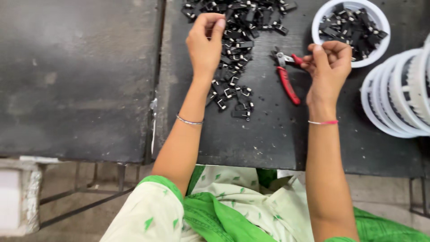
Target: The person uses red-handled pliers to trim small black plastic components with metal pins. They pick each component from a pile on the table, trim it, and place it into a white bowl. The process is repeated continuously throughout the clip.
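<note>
So, right hand [329, 60] is curled shut around one red handle of a small pair of cutters [286, 74], thumb up on top, fingers folded in; the metal nose of the cutters points left and the other red handle hangs down diagonally, resting on the dark worktop [277, 139]. Thin pink band on that wrist. Left hand [206, 40] is raised w/ thumb and index pinched together at the tips, other fingers loosely bent, so closed in a pinch, but can't tell if there's actually anything between the fingertips, too small to see. Silver bangle on the left wrist. Just beyond and beside the left hand there's a big loose pile of small black parts [237, 40] w/ little silvery bits on them, spilling down the worktop from the top edge toward the person, a few stragglers near the left forearm. Up past the right hand, nearly touching the knuckles, sits a round white bowl [380, 49] w/ more of the same black parts inside. To the right of that, at the frame edge, a stack of white round trays [403, 98] lies tipped on its side. Left of the worktop is a second grey, scuffed surface [76, 76], narrow gap between the two. Green & pale patterned clothing [224, 206] shows at the bottom.
</note>
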